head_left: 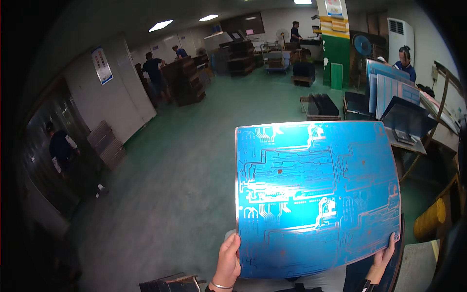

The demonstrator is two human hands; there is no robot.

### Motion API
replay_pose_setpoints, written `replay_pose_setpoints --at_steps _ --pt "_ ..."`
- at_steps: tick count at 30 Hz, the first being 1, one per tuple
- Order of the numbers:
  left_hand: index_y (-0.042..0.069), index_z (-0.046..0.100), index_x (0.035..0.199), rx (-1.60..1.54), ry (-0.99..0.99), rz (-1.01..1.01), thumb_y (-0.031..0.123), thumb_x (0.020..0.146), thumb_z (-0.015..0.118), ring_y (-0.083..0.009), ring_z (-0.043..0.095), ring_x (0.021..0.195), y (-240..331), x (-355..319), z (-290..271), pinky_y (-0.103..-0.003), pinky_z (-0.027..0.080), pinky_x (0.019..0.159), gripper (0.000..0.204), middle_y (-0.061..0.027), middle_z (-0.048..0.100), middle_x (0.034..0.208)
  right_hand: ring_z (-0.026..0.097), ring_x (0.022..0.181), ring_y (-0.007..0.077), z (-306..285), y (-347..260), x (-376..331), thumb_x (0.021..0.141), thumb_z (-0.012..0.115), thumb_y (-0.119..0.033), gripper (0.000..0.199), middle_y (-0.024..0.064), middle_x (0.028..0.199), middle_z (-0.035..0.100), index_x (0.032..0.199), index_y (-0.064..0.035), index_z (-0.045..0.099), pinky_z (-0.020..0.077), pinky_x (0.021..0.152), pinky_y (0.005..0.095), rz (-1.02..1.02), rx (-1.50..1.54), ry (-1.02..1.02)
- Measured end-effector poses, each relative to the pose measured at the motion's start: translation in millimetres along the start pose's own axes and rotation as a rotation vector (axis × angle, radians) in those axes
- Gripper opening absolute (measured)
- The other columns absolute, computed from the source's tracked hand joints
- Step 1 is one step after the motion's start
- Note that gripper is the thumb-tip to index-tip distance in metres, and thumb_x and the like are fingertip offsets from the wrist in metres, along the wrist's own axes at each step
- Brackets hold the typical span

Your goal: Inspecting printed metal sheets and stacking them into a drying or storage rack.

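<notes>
A large blue circuit board panel (292, 194) with copper-coloured traces and a bare metallic rim is held up in front of me, its face tilted toward the view. My left hand (229, 255) grips its lower left edge, thumb on the front and the other fingers behind. At the lower right corner my right hand (385, 254) clasps the edge, its fingers partly hidden by the panel. A metal bangle circles my left wrist, and a dark band is on my right one. Bright glare covers parts of the panel's face.
On the right, more blue panels (394, 95) stand in a rack before a seated person (404, 63). A yellow roll (430, 217) lies below. Dark racks (319, 106) stand on the green floor (170, 185). At left, a person (63, 146) is by a doorway; others work farther back among stacked panels (182, 80).
</notes>
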State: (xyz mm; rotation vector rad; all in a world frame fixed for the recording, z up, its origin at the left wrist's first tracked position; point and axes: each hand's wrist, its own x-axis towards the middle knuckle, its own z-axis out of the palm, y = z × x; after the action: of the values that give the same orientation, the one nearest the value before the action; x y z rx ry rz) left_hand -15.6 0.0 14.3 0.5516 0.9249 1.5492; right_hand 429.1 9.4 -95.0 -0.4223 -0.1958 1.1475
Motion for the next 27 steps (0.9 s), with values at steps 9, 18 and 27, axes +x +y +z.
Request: replay_pose_setpoints --at_steps 9,18,27 --pt "-0.002 0.051 0.107 -0.037 0.025 -0.104 0.039 0.095 0.031 -0.0119 0.059 0.078 1.7 5.3 -14.9 -0.024 0.048 0.070 0.047 -0.0087 0.061 0.092 0.050 0.109 0.0246 0.4 -4.0 -8.1 0.089 0.051 -0.015 0.036 0.0151 0.120 0.052 0.120 0.0037 0.045 0.0373 0.098 0.0393 0.032 -0.091 -0.033" --pt "0.001 0.050 0.099 0.069 0.046 0.092 0.033 0.095 0.035 -0.0138 0.057 0.085 -6.0 7.9 -24.1 -0.026 0.047 0.076 0.036 -0.0090 0.059 0.092 0.048 0.112 0.0248 14.7 1.7 -12.5 0.088 0.052 -0.011 0.039 0.0137 0.122 0.050 0.123 0.0023 0.041 0.0359 0.098 0.0395 -0.023 -0.146 -0.009" --pt "-0.001 0.054 0.098 0.295 0.186 0.261 0.019 0.095 0.041 -0.0075 0.053 0.079 -14.2 14.5 -21.8 -0.021 0.044 0.071 0.024 -0.0039 0.058 0.088 0.047 0.112 0.0285 25.2 2.8 -24.1 0.081 0.058 -0.006 0.053 0.0156 0.124 0.046 0.127 0.0020 0.034 0.0371 0.097 0.0434 0.013 -0.252 -0.132"
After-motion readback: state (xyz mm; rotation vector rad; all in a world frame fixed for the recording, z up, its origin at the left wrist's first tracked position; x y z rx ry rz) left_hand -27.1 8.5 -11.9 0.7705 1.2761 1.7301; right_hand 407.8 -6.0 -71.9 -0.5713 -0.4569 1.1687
